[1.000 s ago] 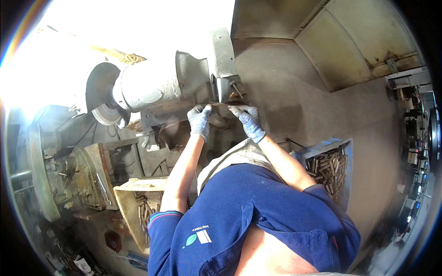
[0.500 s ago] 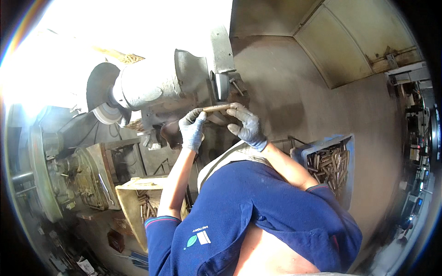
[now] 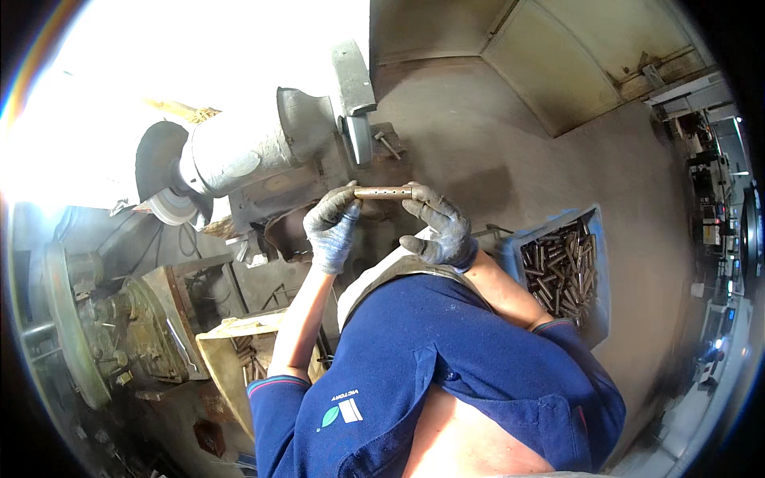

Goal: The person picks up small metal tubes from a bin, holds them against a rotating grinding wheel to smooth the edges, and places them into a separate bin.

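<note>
Before the grey grinder (image 3: 263, 155), gloved hands (image 3: 333, 227) (image 3: 437, 227) pinch a perforated metal tube (image 3: 384, 193).

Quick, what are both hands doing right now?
Left hand: closed on one end of the short metal tube.
Right hand: fingertips pinch the tube's other end.

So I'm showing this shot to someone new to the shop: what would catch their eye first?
Probably the short metal tube with a row of holes, held level between the gloved left hand and right hand at centre. Behind it stands a big grey bench grinder; at right, a bin full of similar tubes.
</note>
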Demonstrator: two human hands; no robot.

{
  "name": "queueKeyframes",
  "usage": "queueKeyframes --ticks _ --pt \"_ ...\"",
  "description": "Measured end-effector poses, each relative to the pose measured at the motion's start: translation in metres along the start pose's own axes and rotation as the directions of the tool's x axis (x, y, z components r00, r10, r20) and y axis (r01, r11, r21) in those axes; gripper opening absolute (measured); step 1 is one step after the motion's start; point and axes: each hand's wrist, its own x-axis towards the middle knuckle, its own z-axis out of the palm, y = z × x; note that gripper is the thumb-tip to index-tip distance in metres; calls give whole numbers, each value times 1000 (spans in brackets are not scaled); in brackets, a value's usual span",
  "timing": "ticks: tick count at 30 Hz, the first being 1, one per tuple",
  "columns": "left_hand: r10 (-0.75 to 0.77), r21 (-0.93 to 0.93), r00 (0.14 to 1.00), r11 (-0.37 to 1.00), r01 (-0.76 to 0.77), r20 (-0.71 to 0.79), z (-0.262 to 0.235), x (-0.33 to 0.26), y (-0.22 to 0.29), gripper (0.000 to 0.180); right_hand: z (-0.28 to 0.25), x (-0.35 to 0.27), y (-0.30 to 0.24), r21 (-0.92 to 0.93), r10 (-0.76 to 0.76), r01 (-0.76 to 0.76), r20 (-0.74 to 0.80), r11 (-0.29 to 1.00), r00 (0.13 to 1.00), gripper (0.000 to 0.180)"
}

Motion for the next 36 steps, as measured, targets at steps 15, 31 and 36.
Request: queueKeyframes --ticks 15,31,36 --pt "-425 -157 902 899 410 -73 12 42 -57 9 38 16 95 81 317 -315 -16 946 948 24" --pt "-460 -169 877 883 437 -136 -28 42 -68 7 88 25 84 363 576 -565 92 741 813 28" --pt "-386 -116 919 920 375 -84 -22 30 -33 11 55 15 53 113 166 -160 -38 981 985 40"
